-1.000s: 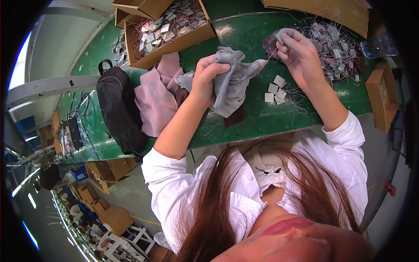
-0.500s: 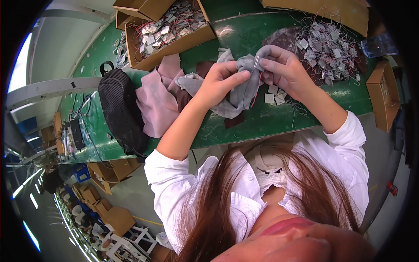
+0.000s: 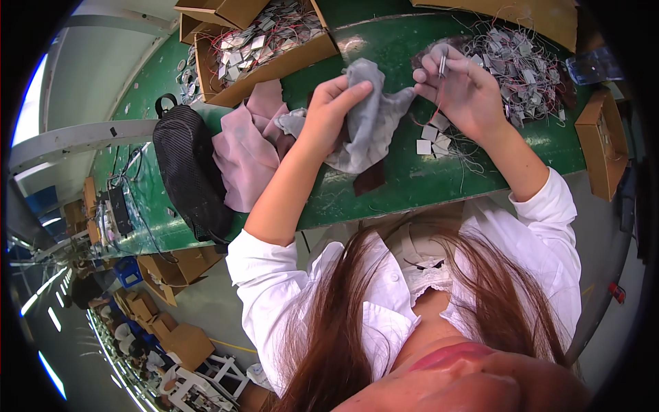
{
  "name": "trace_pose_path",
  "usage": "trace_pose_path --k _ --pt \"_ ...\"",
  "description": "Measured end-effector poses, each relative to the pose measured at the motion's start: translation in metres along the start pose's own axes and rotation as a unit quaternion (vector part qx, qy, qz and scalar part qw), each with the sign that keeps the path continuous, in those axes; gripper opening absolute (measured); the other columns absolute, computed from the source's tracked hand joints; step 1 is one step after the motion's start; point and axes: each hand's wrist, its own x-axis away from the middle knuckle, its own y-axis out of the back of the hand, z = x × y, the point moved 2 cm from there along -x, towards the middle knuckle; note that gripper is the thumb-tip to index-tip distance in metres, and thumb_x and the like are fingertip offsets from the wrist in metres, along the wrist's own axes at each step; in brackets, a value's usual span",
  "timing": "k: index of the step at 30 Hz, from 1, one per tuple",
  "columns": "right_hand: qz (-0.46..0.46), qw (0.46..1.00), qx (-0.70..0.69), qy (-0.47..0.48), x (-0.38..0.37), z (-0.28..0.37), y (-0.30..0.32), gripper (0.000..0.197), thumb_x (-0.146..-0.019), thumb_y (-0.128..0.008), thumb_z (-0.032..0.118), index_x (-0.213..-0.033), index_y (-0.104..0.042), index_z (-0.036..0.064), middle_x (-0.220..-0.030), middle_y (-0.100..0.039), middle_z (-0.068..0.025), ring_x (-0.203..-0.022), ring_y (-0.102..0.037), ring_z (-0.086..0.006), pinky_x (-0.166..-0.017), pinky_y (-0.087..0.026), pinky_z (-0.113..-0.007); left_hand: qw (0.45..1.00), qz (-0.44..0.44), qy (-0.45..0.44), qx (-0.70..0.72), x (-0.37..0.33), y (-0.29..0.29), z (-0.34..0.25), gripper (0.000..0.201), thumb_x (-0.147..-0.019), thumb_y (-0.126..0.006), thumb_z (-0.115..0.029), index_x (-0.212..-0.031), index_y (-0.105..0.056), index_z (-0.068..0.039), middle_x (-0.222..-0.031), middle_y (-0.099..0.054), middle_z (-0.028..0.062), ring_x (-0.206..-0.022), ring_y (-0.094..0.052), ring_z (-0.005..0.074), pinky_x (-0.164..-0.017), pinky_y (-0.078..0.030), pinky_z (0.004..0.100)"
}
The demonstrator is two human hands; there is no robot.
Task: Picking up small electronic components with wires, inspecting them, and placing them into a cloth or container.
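Note:
My left hand is closed on a crumpled grey cloth, which hangs over the green table. Apart from it, to the right, my right hand pinches a small thin square plate with wires, seen nearly edge-on between the fingertips. A red wire dangles from this plate toward the table. Below my right hand lie several pale square plates with thin wires. Just beyond it, a large tangled heap of grey wired plates sits on a dark sheet.
A cardboard box full of wired plates stands at the far left. A pink cloth and a black mesh-textured case lie left of my left arm. A small open carton is at the table's right edge.
My hands have moved apart. The wired plate, earlier against the cloth, is now up and to the right in my right hand, while the cloth stays in my left.

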Motion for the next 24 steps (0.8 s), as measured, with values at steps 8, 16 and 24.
trace_pose_path --k 8,16,24 --pt "-0.016 0.918 0.363 -0.156 0.017 0.030 -0.019 0.016 -0.079 -0.051 0.018 -0.085 -0.047 0.0032 -0.060 -0.039 0.0040 -0.050 -0.033 -0.0046 -0.047 -0.027 -0.019 0.998 0.015 -0.004 0.055 0.003 -0.001 -0.007 0.018 -0.081 -0.052 -0.013 -0.089 -0.055 0.003 -0.076 -0.057 0.0047 -0.065 -0.054 0.0092 -0.060 -0.044 0.0216" --pt "0.112 0.530 0.837 0.078 0.053 -0.006 -0.014 0.024 -0.072 -0.059 0.017 -0.089 -0.047 0.0048 -0.073 -0.052 -0.0081 -0.069 -0.055 -0.0265 -0.058 -0.043 -0.037 0.998 0.018 -0.014 0.058 0.004 -0.004 -0.004 0.017 -0.081 -0.052 -0.011 -0.088 -0.055 0.003 -0.077 -0.057 0.0049 -0.066 -0.054 0.0093 -0.060 -0.044 0.0221" --pt "0.082 0.480 0.859 0.161 0.065 0.003 -0.017 0.028 -0.069 -0.061 0.017 -0.092 -0.051 0.0046 -0.081 -0.051 -0.0065 -0.079 -0.051 -0.0230 -0.065 -0.044 -0.033 0.998 0.032 -0.019 0.047 0.006 0.000 -0.003 0.016 -0.080 -0.053 -0.011 -0.087 -0.055 0.003 -0.078 -0.057 0.0050 -0.068 -0.054 0.0093 -0.062 -0.043 0.0225"
